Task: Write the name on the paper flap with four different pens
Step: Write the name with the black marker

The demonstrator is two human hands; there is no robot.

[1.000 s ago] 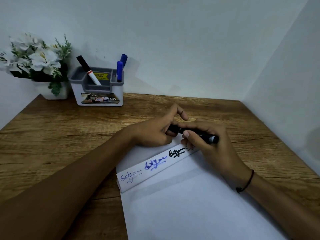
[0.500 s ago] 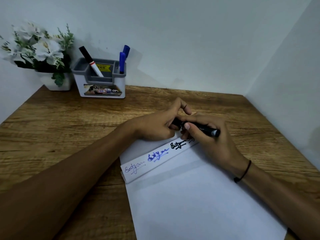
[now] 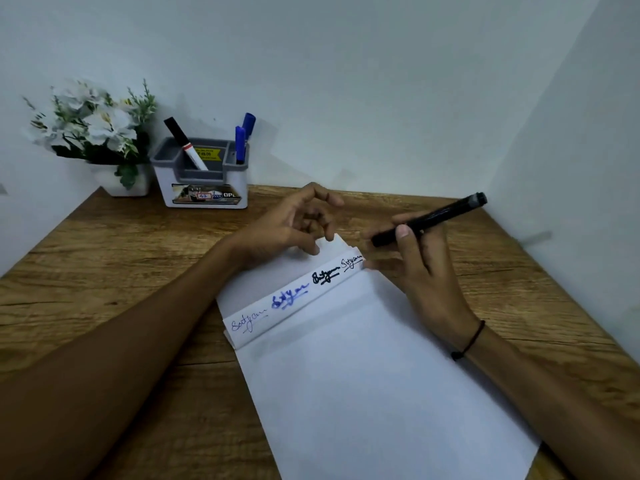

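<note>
Wooden desk point(image 3: 104, 271) — pale walls point(image 3: 346, 81) (corner)

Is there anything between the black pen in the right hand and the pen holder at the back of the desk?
Only the left hand sits roughly between the black pen and the pen holder; otherwise bare desk.

flap point(image 3: 294, 299) reads "satyam"; holder point(image 3: 207, 195) "42".

The white paper flap point(image 3: 298, 299) lay folded over the sheet's far end, with four names written along it. A black pen point(image 3: 429, 219) pointed up, just right of the flap.
</note>
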